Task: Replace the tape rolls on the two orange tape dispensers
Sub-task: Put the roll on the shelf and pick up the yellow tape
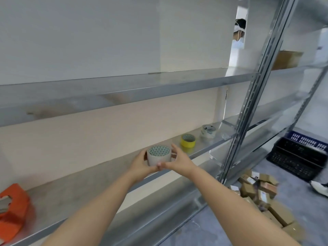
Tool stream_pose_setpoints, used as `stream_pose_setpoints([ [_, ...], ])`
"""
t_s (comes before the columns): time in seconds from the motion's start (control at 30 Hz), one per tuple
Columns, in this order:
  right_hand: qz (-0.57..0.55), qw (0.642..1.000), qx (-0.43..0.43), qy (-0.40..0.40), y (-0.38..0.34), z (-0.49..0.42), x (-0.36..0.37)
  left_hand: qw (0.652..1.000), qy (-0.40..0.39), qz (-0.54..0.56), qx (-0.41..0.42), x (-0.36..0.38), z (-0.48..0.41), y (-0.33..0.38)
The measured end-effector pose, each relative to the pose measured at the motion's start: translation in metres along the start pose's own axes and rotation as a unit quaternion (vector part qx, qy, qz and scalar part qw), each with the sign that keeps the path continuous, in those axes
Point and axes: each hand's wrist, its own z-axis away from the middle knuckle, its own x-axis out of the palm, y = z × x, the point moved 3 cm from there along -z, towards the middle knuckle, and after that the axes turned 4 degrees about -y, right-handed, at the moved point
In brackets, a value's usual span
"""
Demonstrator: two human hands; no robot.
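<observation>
A grey tape roll (156, 159) with a green patterned core is held above the metal shelf (74, 189), upright with its opening facing up. My left hand (140, 164) wraps its left side and my right hand (179, 161) its right side, thumbs meeting at the front. An orange tape dispenser (12, 208) lies at the shelf's left end, partly cut off by the frame edge. Farther right on the shelf stand a yellow tape roll (188, 140) and a clear, nearly used tape roll (208, 131).
A slanted metal upright (248, 110) bounds the shelf at the right. Several small cardboard parcels (260, 194) lie on the floor below, beside a dark plastic crate (300, 157). Another person (239, 32) stands behind the rack, and a shoe (319, 189) shows at the right edge.
</observation>
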Motion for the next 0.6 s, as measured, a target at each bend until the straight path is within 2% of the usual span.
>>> stream_pose_setpoints([
  [0.17,0.011,1.000,-0.006,-0.005,0.029,-0.049,-0.034,1.000,0.019,-0.007,-0.015,0.030,-0.052,-0.006],
  [0.33,0.058,0.998,-0.009,-0.009,0.057,-0.114,-0.050,0.995,0.051,-0.073,-0.048,0.050,-0.115,-0.030],
  [0.43,0.073,0.997,0.005,-0.013,0.077,-0.144,-0.051,0.985,0.051,-0.139,-0.091,0.055,-0.143,-0.047],
  [0.6,0.101,0.993,0.005,-0.057,0.101,-0.180,-0.054,0.972,0.048,-0.172,-0.151,0.065,-0.169,-0.069],
])
